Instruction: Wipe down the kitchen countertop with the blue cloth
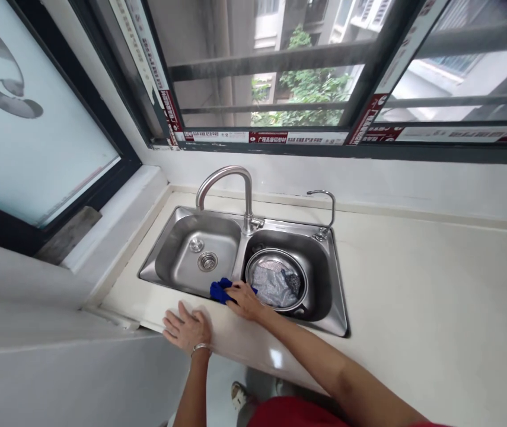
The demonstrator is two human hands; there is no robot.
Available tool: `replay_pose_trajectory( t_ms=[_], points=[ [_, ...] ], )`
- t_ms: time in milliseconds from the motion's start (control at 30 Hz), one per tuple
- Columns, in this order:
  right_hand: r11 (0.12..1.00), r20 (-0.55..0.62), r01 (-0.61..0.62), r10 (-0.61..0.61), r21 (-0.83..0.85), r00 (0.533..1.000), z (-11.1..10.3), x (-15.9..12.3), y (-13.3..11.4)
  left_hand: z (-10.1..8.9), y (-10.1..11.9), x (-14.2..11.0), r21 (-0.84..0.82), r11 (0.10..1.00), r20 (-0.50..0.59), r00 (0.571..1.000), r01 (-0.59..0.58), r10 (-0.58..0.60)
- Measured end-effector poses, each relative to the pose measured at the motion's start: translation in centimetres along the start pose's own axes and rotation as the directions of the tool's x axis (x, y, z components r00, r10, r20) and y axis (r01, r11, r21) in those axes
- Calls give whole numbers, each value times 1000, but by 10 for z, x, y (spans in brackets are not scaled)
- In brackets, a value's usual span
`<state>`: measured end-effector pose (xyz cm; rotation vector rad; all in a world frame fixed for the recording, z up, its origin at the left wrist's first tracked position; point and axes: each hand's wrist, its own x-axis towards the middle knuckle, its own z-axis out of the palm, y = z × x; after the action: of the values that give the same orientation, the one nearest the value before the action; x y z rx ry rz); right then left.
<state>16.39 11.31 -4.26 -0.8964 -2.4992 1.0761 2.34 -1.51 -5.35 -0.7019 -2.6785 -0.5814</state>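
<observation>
My right hand (245, 299) presses a blue cloth (220, 290) onto the front rim of a stainless double sink (337, 311), at the divider between the two basins. Its fingers curl over the cloth. My left hand (186, 327) lies flat with fingers spread on the cream countertop (435, 296) at its front edge, holding nothing; a bracelet circles that wrist. The right basin holds a round metal bowl (253, 267) containing a grey crumpled bag or cloth (273, 287).
A tall curved tap (230, 178) rises behind the sink, with a thin smaller tap (327, 204) to its right. The left basin shows a drain (207, 261). A window with bars runs along the back wall; a frosted pane stands at left.
</observation>
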Motion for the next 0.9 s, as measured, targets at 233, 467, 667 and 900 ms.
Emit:
replay_pose_trajectory(
  t_ms=[233, 467, 667, 900],
  points=[
    [981, -92, -180, 187, 75, 978, -32, -60, 15, -7, 5, 4, -32, 999, 80, 996, 39, -36],
    [818, -351, -300, 500, 490, 792, -109, -160, 46, -8, 5, 4, -93, 996, 37, 999, 14, -10],
    [848, -657, -404, 524, 343, 542, -166, -230, 44, -8, 4, 5, -190, 982, 16, 1000, 3, 0],
    [845, -735, -340, 530, 413, 423, -217, -289, 38, -8, 9, 6, -252, 968, 4, 1000, -25, 27]
  ],
)
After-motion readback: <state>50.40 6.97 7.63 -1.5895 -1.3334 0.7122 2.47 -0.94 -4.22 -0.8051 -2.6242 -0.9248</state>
